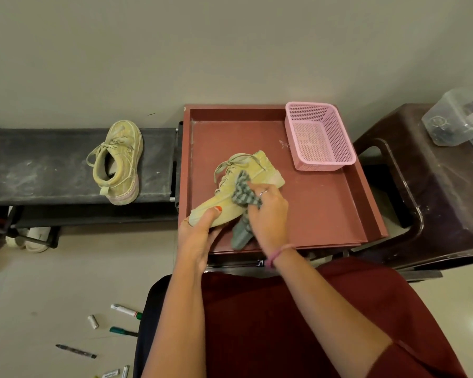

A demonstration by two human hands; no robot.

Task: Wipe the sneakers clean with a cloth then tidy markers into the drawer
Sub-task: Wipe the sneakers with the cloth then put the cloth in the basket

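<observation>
While gripped, sneaker (238, 186) toe toward lower left.

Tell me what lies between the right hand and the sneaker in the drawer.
In the head view, a checked cloth, gripped by the right hand, is bunched against the sneaker.

Both forearms bare, no sleeves below elbow. Right hand (268, 216): thin silver ring on one finger, pink thread band (280, 254) around wrist (several strands, loosely wound). Left hand (200, 236): thumbnail painted orange-red, thin ring on one finger (barely visible at edge). Dark maroon garment (284, 317) over lap; short maroon sleeve (415, 361) at right upper arm, seam visible along edge.
</observation>
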